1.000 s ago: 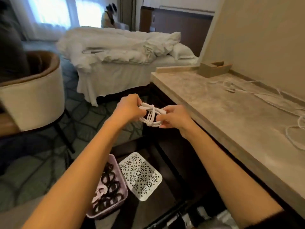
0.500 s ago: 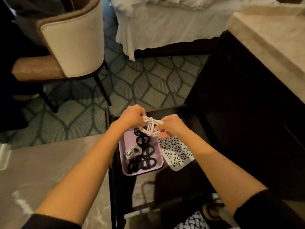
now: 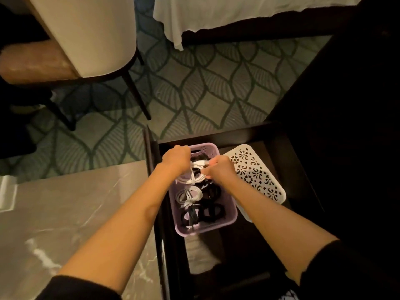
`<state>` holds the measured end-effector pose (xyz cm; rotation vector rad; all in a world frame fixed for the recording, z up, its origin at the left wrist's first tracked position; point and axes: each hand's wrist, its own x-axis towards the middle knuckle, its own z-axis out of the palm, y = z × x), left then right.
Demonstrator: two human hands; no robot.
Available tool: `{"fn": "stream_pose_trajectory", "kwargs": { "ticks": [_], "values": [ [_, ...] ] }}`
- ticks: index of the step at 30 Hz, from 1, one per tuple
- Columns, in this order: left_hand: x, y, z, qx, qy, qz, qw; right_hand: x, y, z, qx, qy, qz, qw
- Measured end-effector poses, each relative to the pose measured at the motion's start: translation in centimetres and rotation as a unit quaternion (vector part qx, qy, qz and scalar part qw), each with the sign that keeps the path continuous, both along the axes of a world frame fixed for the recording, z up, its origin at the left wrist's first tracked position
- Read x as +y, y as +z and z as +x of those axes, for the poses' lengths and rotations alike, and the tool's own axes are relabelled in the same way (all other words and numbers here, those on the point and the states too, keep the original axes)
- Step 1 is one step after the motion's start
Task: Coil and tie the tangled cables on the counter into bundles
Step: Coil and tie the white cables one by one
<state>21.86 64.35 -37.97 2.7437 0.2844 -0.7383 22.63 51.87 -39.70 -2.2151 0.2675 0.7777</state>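
1. White cable bundle [image 3: 191, 177] is hanging between both hands, just above the far end of the purple basket [image 3: 207, 229], with its loops drooping toward what is lying inside.
2. The left hand [image 3: 176, 158] is gripping the bundle's left side, its fingers curling tightly round the loops and its knuckles facing up.
3. The right hand [image 3: 219, 171] is pinching the bundle from the right, thumb and fingers closing on a straight run of cable that is crossing the top of the loops.
4. Inside the basket, a smaller white coil [image 3: 188, 194] is lying toward the left wall, and several black coils [image 3: 213, 211] are filling the space beside it and nearer the camera.
5. The basket is sitting in a dark open compartment [image 3: 279, 135]. A white perforated lid [image 3: 257, 176] is lying just beside it on the right, and whether its near corner is going under the basket or only touching it cannot be told.
6. A marble surface [image 3: 65, 213] is showing under the left forearm. Farther off, a cream-backed chair [image 3: 86, 35] is standing on the patterned carpet [image 3: 194, 87], and a white bed skirt [image 3: 216, 11] is hanging at the top.
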Motion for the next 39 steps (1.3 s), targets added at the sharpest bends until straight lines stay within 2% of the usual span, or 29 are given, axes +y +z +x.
{"fn": "stream_pose_trajectory", "kwargs": {
  "ticks": [7, 11, 15, 22, 29, 35, 39],
  "values": [
    [0.5, -3.5, 1.9, 0.01, 0.01, -0.001, 1.0, 0.2, -2.5, 0.4, 0.073, -0.107, 0.103, 0.986],
    [0.3, -5.3, 2.0, 0.043, 0.015, -0.008, 0.999, 0.4, -2.7, 0.1, 0.146, -0.069, 0.115, 0.98],
    [-0.1, -6.6, 2.0, 0.053, 0.039, -0.026, 0.998, 0.4, -4.0, -0.1, 0.188, -0.077, 0.124, 0.971],
    [-0.7, -7.9, 1.4, 0.049, 0.08, -0.032, 0.995, 0.3, -4.8, 0.3, 0.204, -0.069, 0.15, 0.965],
    [-0.9, -8.2, 1.5, 0.114, 0.12, -0.033, 0.986, -0.1, -4.7, 0.4, 0.227, -0.092, 0.187, 0.951],
    [-0.8, -8.0, 1.7, 0.116, 0.121, -0.028, 0.985, -0.7, -4.2, 0.5, 0.226, -0.108, 0.198, 0.948],
    [-0.9, -6.4, 1.9, 0.088, 0.122, -0.018, 0.988, -1.8, -2.4, 0.8, 0.19, -0.129, 0.18, 0.956]
  ]
}}
